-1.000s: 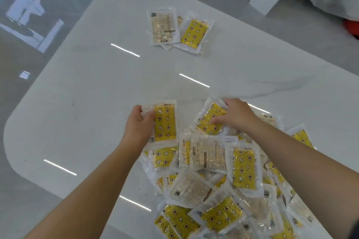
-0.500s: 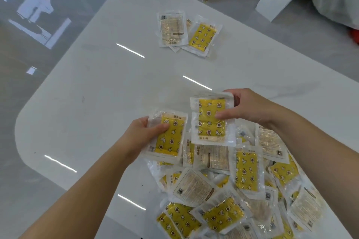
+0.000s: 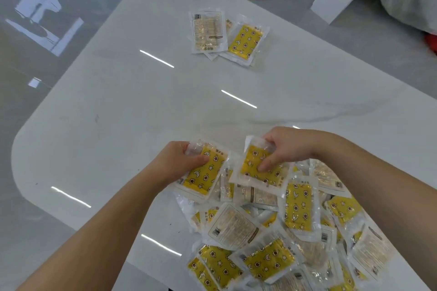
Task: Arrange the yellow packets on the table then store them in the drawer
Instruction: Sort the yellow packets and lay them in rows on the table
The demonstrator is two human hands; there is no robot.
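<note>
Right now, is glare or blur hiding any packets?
Head view: glare streaks lie on the bare table, not across the packet pile; head view: its wrappers shine slightly, prints legible; head view: the wide lens curves the table edge.

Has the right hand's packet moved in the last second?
Yes. The right hand has lifted the packet up off the pile's far edge and tilted it.

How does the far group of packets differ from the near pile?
The far group has few packets, the near pile many. The far group lies untouched; at the near pile the left hand grips one packet and the right hand another. Both show yellow faces and pale label sides.
</note>
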